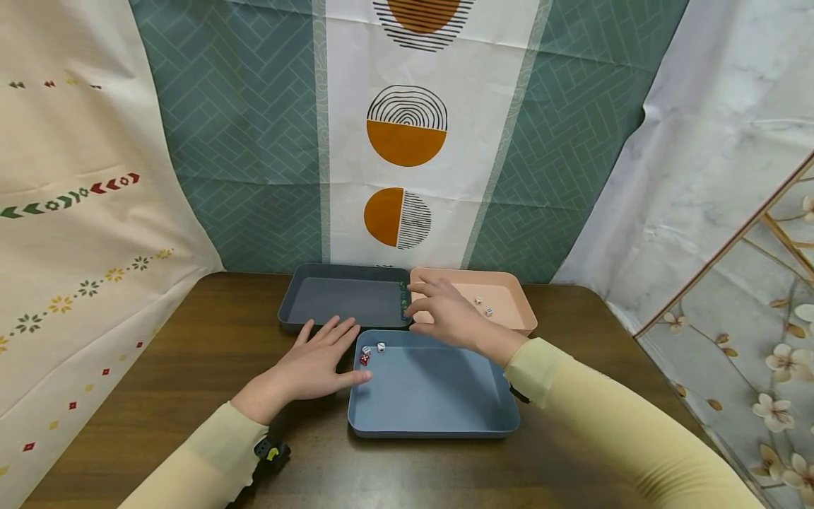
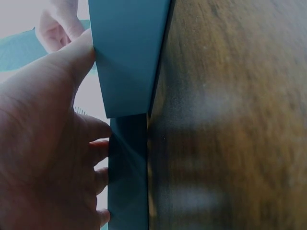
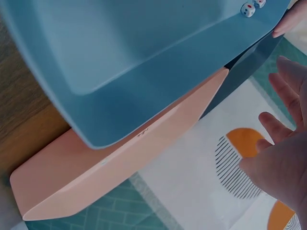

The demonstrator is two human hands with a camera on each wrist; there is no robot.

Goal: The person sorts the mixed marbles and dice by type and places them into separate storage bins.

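Note:
My left hand (image 1: 321, 364) is spread at the left side of the blue tray (image 1: 439, 396), its thumb over the rim and its fingertips by the front of the dark grey tray (image 1: 343, 290). Two white dice (image 1: 381, 347) and a red die (image 1: 364, 360) lie in the blue tray's far left corner. My right hand (image 1: 448, 314) hovers where the dark and peach trays meet, fingers loosely bent and apart, nothing seen between them. Beside its fingertips, several dark green and blue dice (image 1: 403, 300) line the dark tray's right wall. In the right wrist view, my right hand (image 3: 283, 148) is above the trays.
The peach tray (image 1: 524, 311) stands at the back right and holds two white dice (image 1: 488, 312). All three trays sit close together on a brown wooden table (image 1: 210, 353). Patterned cloth (image 1: 254, 141) hangs behind the table, with more cloth at both sides.

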